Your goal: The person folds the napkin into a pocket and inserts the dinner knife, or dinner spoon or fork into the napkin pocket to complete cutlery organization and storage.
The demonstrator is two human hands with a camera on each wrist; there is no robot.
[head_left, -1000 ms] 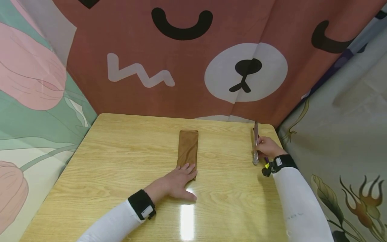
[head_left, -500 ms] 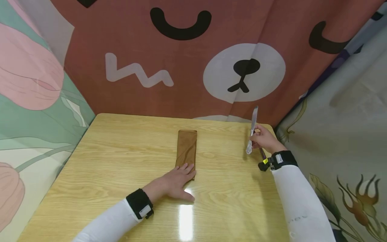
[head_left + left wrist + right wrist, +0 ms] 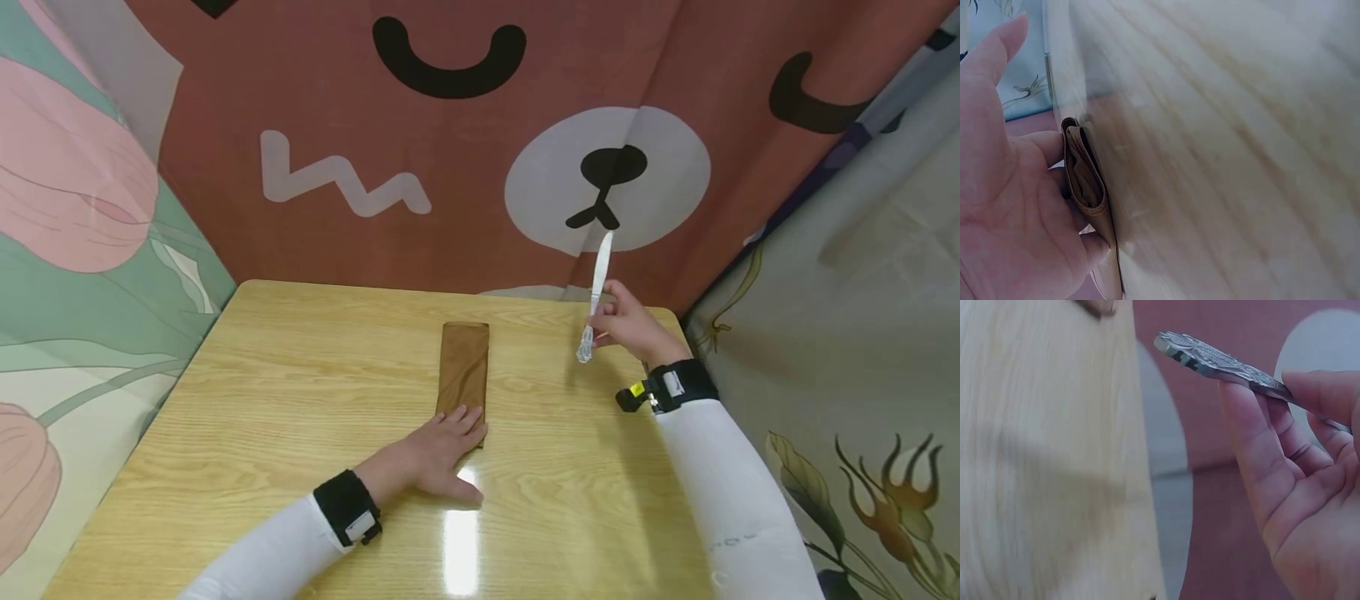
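A silver table knife [image 3: 602, 265] is pinched between the thumb and fingers of my right hand [image 3: 632, 323], raised above the right side of the table with its blade pointing up and away. In the right wrist view, its ornate handle [image 3: 1219, 361] juts out past the fingertips. My left hand [image 3: 441, 454] rests with spread, straight fingers on the near end of a flat, folded brown strip [image 3: 463, 360] that looks like a cloth or soft pouch. The left wrist view looks into the folded brown layers [image 3: 1088, 172] at that end; the hand covers part of it.
The wood-grain table [image 3: 300, 367] reaches back to a brown curtain [image 3: 465, 242] with a bear face. Patterned curtains hang at the left [image 3: 82, 333] and right [image 3: 847, 317]. A bright reflection lies near the table's front.
My right hand has lifted the knife off the table's right edge area and carried it leftward and up. The left hand and the brown strip stay in place.
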